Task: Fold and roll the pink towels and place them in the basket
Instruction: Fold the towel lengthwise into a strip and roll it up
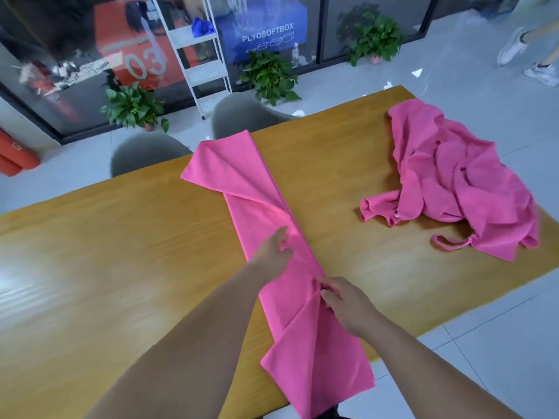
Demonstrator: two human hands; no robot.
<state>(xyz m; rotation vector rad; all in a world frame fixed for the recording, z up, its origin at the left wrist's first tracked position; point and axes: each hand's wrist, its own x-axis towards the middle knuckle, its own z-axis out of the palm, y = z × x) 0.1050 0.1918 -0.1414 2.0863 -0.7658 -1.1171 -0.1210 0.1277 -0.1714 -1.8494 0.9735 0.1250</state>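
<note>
The long pink cloth towel (251,182), laid as a folded strip on the yellow wooden table (121,252), is pinched mid-length by the left hand (273,252) and right hand (344,303), and, judged light and limp, is best taken by its edges.

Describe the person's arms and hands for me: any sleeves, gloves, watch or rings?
No sleeves show: the left forearm and right forearm are bare to the frame edge. The left hand and right hand wear no gloves; no watch, bracelet or ring shows, though the picture is slightly blurred.
</note>
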